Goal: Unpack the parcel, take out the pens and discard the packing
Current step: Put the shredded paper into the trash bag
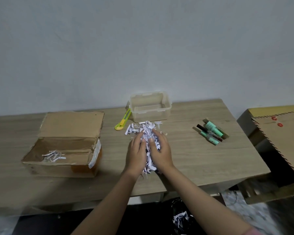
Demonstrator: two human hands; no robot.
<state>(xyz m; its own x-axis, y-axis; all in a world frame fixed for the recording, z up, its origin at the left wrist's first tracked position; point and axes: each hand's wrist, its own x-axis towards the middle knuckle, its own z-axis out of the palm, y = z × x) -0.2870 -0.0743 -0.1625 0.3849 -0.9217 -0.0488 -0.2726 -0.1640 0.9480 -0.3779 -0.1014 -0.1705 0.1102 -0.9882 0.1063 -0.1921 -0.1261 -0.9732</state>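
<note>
A heap of white shredded paper (145, 128) lies in the middle of the wooden table (193, 158). My left hand (137, 153) and my right hand (160, 150) press in from either side and clasp a bunch of the shreds between them. The open cardboard parcel (61, 153) stands at the left with its flap up; a few paper strips (53, 155) remain inside it. Several pens (210, 133), green and dark, lie together on a small card at the right, apart from my hands.
A clear plastic tub (149, 107) stands by the wall behind the heap, a yellow-green box cutter (123, 122) to its left. A brown envelope (282, 138) rests on a surface at the far right. More shreds lie in a dark bag (180, 217) below the table's front edge.
</note>
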